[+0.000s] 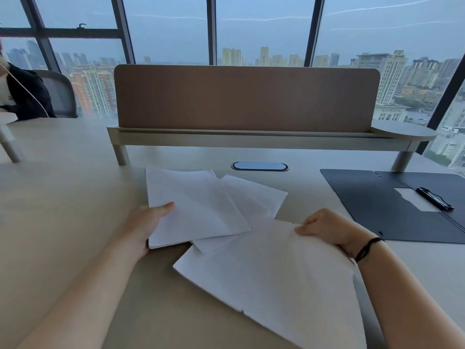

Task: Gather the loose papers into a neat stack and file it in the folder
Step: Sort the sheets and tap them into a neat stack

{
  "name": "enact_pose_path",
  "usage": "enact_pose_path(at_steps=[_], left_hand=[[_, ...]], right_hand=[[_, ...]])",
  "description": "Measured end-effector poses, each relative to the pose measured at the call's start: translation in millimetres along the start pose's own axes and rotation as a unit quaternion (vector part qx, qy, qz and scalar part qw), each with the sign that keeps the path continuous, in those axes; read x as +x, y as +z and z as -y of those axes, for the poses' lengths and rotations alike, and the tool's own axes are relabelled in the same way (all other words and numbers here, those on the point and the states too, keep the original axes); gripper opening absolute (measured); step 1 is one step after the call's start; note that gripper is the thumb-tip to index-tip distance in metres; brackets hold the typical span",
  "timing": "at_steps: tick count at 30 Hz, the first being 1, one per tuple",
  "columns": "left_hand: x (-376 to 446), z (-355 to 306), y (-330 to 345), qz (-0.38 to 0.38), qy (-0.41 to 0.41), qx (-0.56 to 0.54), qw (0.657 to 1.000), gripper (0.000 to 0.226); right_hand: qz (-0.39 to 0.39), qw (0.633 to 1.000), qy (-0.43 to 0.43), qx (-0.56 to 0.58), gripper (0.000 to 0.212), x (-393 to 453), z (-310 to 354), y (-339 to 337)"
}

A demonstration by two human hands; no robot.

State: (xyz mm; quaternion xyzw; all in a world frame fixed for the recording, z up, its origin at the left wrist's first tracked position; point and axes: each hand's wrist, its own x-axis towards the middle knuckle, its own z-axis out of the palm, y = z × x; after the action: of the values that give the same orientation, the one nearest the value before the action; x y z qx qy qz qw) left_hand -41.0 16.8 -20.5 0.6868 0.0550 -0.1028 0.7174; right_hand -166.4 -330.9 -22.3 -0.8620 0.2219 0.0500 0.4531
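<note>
A pale counter (63, 197) fronts tall city windows. The left hand (147, 219) has a grip pinching one sheaf of papers (193, 205); the right hand (324, 226) is clenched on another sheaf (271, 268) at five o'clock of it. The open folder (377, 205) lies at three o'clock.

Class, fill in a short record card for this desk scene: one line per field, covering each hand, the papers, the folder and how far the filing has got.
Left hand: grips the left edge of a sheet bundle, thumb on top
Right hand: pinches the upper corner of the near sheets
Papers: white, fanned and overlapping, not yet squared
Folder: dark, lying open on the desk, to the right
Clip: black, inside the folder
Filing: not yet done
</note>
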Motion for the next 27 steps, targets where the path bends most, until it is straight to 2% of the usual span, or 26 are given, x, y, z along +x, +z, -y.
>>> enact_pose_path(at_steps=[2,6,9,12,16,20,23,27], left_hand=[[0.4,-1.1,-2.0,0.0,-0.007,-0.004,1.0,0.013],[2.9,-0.6,-5.3,0.009,-0.016,-0.012,1.0,0.023],[1.6,-1.2,-4.5,0.052,-0.018,-0.012,0.998,0.018],[-2.7,-1.9,-2.1,0.101,-0.021,-0.012,0.995,0.024],[-4.2,-2.2,-0.6,0.127,-0.013,-0.024,0.991,0.024],[-2.5,-3.0,-5.8,0.143,0.002,-0.071,0.987,0.028],[1.5,-3.3,-12.3,0.148,-0.003,-0.102,0.984,0.041],[2.5,-2.0,-13.6,0.162,-0.016,-0.098,0.982,0.032]], right_hand=[[-0.055,0.998,0.016,0.037,0.017,4.4,-3.9,-5.0],[-0.114,0.985,0.042,0.126,0.015,9.1,-7.4,-3.9],[-0.144,0.973,0.051,0.171,0.017,13.5,-6.3,3.6],[-0.17,0.96,0.042,0.22,0.016,16.3,-4.8,9.4],[-0.211,0.933,0.04,0.289,0.01,20.5,-6.1,18.7],[-0.175,0.932,0.027,0.317,0.016,12.7,10.6,45.2],[-0.128,0.938,0.012,0.321,0.019,2.3,30.0,68.8],[-0.037,0.953,0.017,0.301,0.02,-11.6,42.8,84.3]])
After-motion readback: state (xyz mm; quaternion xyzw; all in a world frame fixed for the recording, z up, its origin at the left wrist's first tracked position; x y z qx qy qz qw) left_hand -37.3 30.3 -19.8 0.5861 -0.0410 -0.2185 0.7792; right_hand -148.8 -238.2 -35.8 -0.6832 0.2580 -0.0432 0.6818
